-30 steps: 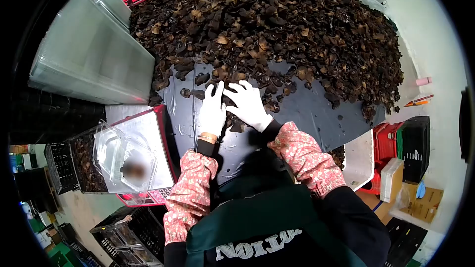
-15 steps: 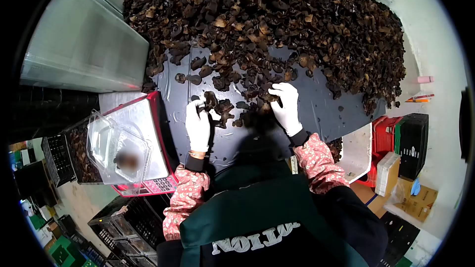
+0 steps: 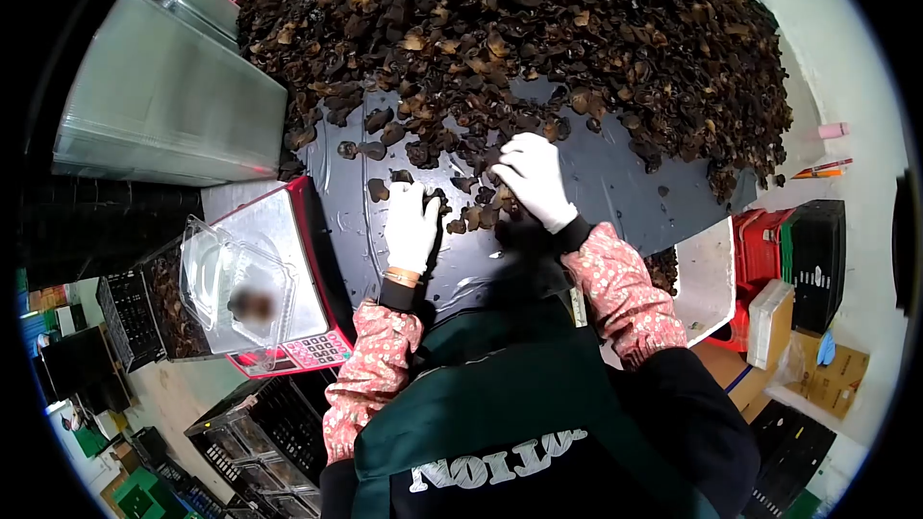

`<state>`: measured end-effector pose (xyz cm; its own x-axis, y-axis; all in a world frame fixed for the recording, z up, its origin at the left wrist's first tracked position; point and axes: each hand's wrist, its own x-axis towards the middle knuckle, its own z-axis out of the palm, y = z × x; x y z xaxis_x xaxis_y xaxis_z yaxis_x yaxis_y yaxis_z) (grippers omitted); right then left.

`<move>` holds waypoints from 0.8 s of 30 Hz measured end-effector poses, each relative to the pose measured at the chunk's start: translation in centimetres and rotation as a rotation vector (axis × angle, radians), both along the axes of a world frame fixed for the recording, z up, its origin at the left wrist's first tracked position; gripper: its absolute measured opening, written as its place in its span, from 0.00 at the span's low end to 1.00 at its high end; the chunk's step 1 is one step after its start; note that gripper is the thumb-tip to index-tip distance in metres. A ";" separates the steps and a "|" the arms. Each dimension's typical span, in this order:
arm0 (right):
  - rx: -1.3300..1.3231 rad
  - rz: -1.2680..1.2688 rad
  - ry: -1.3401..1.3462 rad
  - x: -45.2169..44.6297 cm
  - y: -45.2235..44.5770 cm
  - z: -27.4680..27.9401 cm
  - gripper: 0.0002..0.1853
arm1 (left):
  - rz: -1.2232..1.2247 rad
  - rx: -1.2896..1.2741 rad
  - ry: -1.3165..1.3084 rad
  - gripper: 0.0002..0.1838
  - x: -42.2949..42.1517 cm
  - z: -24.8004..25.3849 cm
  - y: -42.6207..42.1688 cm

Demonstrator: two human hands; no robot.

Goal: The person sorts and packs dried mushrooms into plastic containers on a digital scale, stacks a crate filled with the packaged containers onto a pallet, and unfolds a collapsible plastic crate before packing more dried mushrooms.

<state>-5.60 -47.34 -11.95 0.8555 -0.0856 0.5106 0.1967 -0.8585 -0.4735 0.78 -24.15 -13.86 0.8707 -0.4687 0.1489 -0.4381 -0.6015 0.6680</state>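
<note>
Dark wood ear mushrooms form a large heap across the far side of the grey table cover. My left hand, in a white glove, is closed at the near edge, with dark pieces showing at its fingertips. A few loose mushrooms lie between the hands. To the right, my white-gloved right hand reaches leftward; a dark piece shows between its thumb and fingers, though the contact is partly hidden. Two small mushrooms rest beyond my left hand.
At left, a red-framed scale carries a clear plastic clamshell with a dark blurred lump inside. Stacked clear containers stand behind it. A white bin and red crates are at right.
My left hand has moved right and turned downward, bringing its raised mushrooms lower. My right hand has shifted left and slightly away from me. Fewer loose pieces lie between the hands.
</note>
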 end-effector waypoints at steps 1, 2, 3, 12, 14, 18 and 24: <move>-0.009 -0.076 -0.125 -0.5 -0.4 0.1 0.07 | -0.006 -0.028 0.005 0.10 -0.1 -0.4 0.2; 0.062 -0.077 -0.040 -1.0 -0.4 0.1 0.08 | -0.011 -0.053 0.012 0.09 -0.2 -0.8 0.6; 0.031 -0.125 -0.050 -2.6 -0.8 -0.6 0.08 | 0.005 -0.125 0.025 0.08 -0.7 -0.5 1.2; 0.207 -0.336 0.044 -8.0 2.7 -2.1 0.33 | 0.420 -0.442 0.279 0.06 -2.3 1.5 6.3; 0.120 -0.258 0.122 -7.1 3.6 -0.4 0.45 | 0.566 -0.746 0.352 0.06 -3.4 6.8 7.5; -0.004 -0.185 0.267 -5.2 4.6 -0.3 0.52 | 0.628 -0.184 -0.429 0.08 -2.5 8.8 14.7; -0.163 -0.085 0.287 -3.2 4.2 0.1 0.47 | 0.927 -0.195 -0.326 0.12 -0.8 10.5 25.3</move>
<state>-8.82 -43.14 -11.81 0.9598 -0.0996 0.2625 -0.0001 -0.9352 -0.3542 0.01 1.18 -3.36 0.7829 0.4324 0.4474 -0.0312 -0.6908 0.7224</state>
